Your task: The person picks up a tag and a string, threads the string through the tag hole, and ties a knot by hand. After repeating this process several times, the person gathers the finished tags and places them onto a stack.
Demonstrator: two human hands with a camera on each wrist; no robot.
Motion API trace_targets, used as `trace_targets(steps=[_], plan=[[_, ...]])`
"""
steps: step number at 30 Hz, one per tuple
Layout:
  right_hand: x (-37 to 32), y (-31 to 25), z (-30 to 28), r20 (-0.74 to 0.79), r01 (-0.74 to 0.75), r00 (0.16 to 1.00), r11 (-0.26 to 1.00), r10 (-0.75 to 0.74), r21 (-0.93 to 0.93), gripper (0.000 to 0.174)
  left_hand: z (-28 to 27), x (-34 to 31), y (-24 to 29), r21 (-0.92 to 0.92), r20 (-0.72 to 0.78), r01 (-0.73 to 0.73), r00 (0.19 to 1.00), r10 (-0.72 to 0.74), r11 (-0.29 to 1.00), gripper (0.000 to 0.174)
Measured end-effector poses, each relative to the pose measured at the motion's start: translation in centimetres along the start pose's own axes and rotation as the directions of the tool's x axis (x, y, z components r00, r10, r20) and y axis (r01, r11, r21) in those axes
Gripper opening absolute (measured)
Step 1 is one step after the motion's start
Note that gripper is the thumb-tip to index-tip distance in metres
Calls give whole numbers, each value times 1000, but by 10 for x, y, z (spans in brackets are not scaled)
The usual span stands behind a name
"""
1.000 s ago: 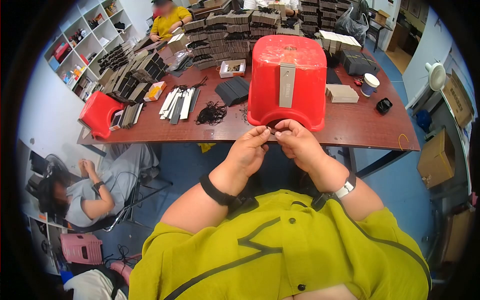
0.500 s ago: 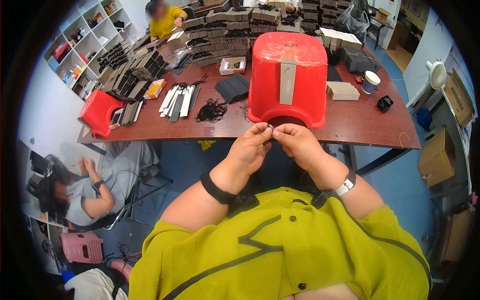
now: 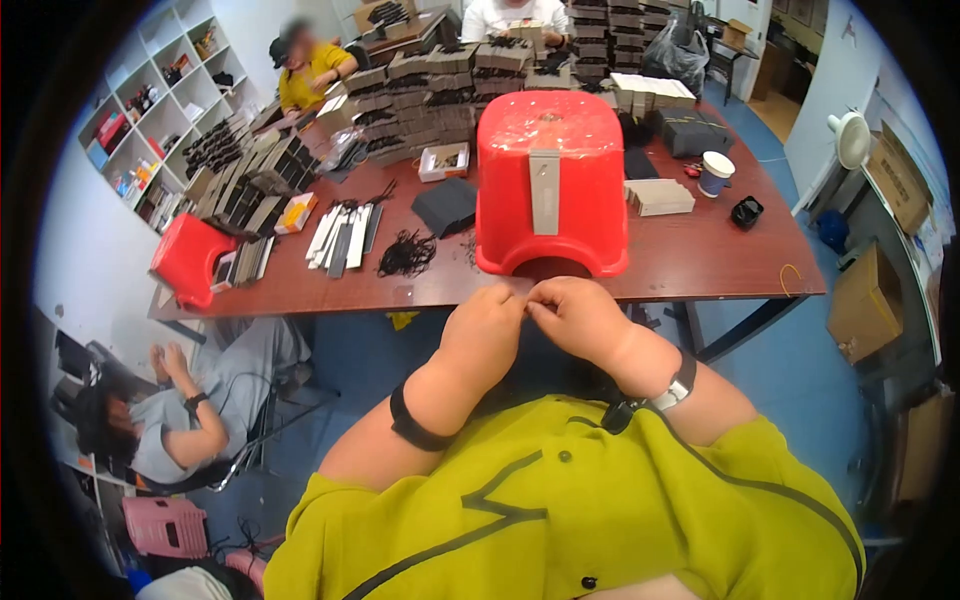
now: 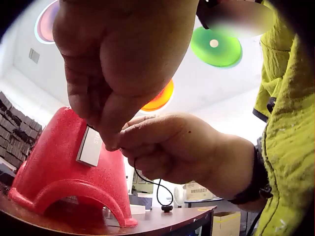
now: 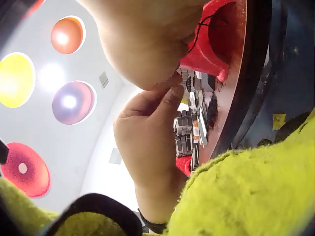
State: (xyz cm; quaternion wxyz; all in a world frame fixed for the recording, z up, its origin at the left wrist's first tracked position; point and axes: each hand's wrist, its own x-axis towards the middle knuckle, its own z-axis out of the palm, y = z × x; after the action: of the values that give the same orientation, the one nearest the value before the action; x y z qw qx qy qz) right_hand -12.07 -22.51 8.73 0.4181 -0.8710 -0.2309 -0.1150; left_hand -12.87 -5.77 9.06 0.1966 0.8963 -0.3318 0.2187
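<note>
Both hands meet fingertip to fingertip in front of the table edge, below a red stool [image 3: 550, 185] that has a grey tag [image 3: 545, 192] on its side. The left hand [image 3: 483, 335] has its fingers curled and pinches a thin black cord at its tip. The right hand [image 3: 580, 318] pinches the same cord from the other side. In the left wrist view the black cord [image 4: 143, 177] hangs in a loop below the right hand [image 4: 182, 145], with a small dark end piece. The fingers hide the pinched part.
On the table [image 3: 450, 290] lie a black cord pile [image 3: 407, 254], white and grey strips [image 3: 340, 238], dark cards [image 3: 444, 207] and a paper cup [image 3: 715, 174]. Stacked grey bundles [image 3: 430, 100] stand behind. A second red stool [image 3: 187, 258] is at the left. Another person [image 3: 180, 425] sits at the left.
The head view has shifted, so the table and stool sit lower and further left. The hands have turned so their backs show more, fingertips still together.
</note>
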Motion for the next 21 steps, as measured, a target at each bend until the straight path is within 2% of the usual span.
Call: trace_targets(steps=[2,4,6,7,9,10,11,12,13,14,15,16,17,18,19,20,21], plan=[[0,-1,-2,58,72,996,996,-69,-46,13,4,-2,-3,40,40,40,998,-42,998,8],[0,-2,-2,55,57,997,996,-54,-62,13,9,-3,-5,57,60,30,998,-33,998,7],[-1,0,-1,116,61,992,988,-44,-140,12,10,-4,-5,67,87,29,996,-35,997,6],[-2,0,-2,115,55,993,989,-39,-138,12,9,-3,-4,71,135,66,988,-76,995,7],[0,-2,-7,40,160,987,976,-156,-145,10,3,2,-4,75,182,107,976,-119,991,8],[1,-2,-9,43,159,987,977,-154,-143,10,-5,5,-4,-123,256,302,930,-264,945,10],[3,-1,-11,-30,182,982,974,-187,-134,10,-10,8,-6,-294,355,489,854,-381,821,12],[4,-1,-12,-101,205,971,971,-218,-125,11,-7,10,-13,-291,360,497,849,-388,818,12],[3,0,-11,-186,251,946,963,-266,-99,10,1,11,-23,-611,483,636,772,-414,472,13],[2,-2,-9,-181,253,947,963,-266,-91,10,5,10,-30,-763,599,647,709,-372,5,15],[1,-5,-7,-257,216,942,976,-218,-33,9,7,10,-27,-802,596,566,737,-319,-191,12],[-1,-7,-5,-329,181,930,983,-162,27,9,10,10,-23,-800,598,567,733,-325,-195,12],[-3,-9,-6,-325,178,936,977,-132,117,8,12,12,-19,-816,564,452,756,-331,-359,12],[-3,-8,-3,-324,178,937,977,-131,119,8,13,13,-17,-800,529,321,777,-343,-507,11],[-3,-6,1,-362,258,911,957,-196,132,11,19,12,-19,-808,478,265,816,-324,-526,10],[-2,-4,4,-401,338,879,931,-259,139,13,21,12,-17,-809,479,267,816,-324,-524,10],[-1,-3,7,-405,339,877,931,-259,138,13,23,13,-14,-810,458,221,817,-349,-544,10]])
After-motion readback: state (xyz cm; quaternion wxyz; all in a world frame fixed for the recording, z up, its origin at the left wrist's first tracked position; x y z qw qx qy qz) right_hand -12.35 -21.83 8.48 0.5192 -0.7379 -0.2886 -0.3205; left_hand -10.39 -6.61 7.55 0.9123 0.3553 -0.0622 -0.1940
